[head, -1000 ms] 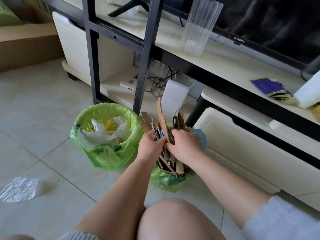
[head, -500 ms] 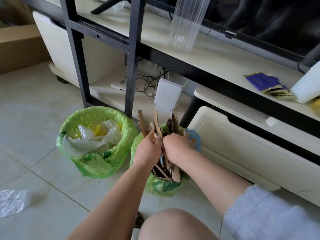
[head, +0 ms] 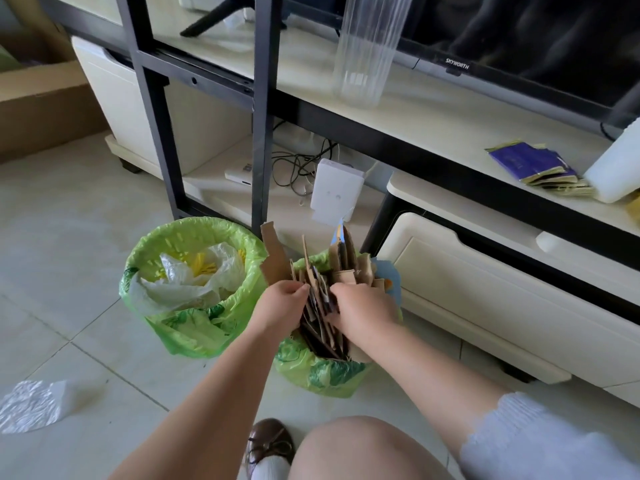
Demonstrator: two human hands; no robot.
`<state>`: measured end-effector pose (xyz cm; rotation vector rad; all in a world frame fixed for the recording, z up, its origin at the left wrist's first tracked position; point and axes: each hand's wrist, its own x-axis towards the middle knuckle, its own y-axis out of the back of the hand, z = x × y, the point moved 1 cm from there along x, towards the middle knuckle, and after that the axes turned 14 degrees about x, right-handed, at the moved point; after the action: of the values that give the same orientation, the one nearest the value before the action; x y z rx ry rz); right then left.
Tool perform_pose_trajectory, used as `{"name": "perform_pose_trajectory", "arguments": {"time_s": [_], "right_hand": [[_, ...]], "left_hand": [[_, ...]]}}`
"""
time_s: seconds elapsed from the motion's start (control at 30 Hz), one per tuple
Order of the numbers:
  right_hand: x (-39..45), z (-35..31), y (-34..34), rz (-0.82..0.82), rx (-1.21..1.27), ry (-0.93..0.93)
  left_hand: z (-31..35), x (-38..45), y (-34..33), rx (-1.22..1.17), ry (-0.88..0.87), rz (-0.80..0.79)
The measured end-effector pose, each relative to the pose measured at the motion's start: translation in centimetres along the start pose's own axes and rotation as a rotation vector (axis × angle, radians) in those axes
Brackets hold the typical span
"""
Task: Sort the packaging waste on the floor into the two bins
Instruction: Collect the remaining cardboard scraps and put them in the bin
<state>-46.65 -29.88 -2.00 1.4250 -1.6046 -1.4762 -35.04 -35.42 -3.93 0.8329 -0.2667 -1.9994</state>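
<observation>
Two bins lined with green bags stand on the tiled floor. The left bin (head: pixel 152 251) holds crumpled white and yellow plastic bags (head: pixel 194 275). The right bin (head: pixel 322 372) is stuffed with upright brown cardboard strips (head: pixel 349 265). My left hand (head: pixel 282 303) and my right hand (head: pixel 363 311) are both closed on the bundle of cardboard strips, pressing it together over the right bin. A crumpled clear plastic sheet (head: pixel 31 405) lies on the floor at the far left.
A cream TV cabinet (head: pixel 485 299) runs behind the bins, with a black metal frame (head: pixel 261 133), a clear ribbed vase (head: pixel 367 50), a white router (head: pixel 334 194) and cables. My knee (head: pixel 360 448) and brown shoe (head: pixel 266 445) are at the bottom. A cardboard box (head: pixel 41 109) sits far left.
Both hands have pushed the cardboard bundle lower into the right bin. The view has shifted slightly, so the bins sit a little further right and lower.
</observation>
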Motion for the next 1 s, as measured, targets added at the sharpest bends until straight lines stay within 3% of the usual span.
{"name": "perform_pose_trajectory", "arguments": {"time_s": [0.23, 0.3, 0.4, 0.53, 0.67, 1.0], "right_hand": [[-2.3, -2.2, 3.0, 0.177, 0.399, 0.202], [-2.5, -5.0, 2.9, 0.136, 0.506, 0.303], [-2.3, -10.7, 1.9, -0.050, 0.562, 0.430], [-1.3, -18.5, -0.7, -0.287, 0.472, 0.561], [0.4, -24.5, -4.5, -0.474, 0.312, 0.654], [6.8, -33.0, -17.4, -0.659, -0.183, 0.803]], "left_hand": [[-3.0, -3.4, 6.5, 0.037, 0.062, -0.045], [-4.8, -4.5, 10.4, 0.081, 0.076, -0.035], [-7.9, -6.6, 18.2, 0.078, 0.126, 0.098], [-13.3, -9.8, 27.9, 0.105, 0.236, 0.314], [-19.8, -11.5, 32.9, 0.149, 0.361, 0.385], [-36.2, -5.4, 29.0, 0.273, 0.448, 0.276]]}}
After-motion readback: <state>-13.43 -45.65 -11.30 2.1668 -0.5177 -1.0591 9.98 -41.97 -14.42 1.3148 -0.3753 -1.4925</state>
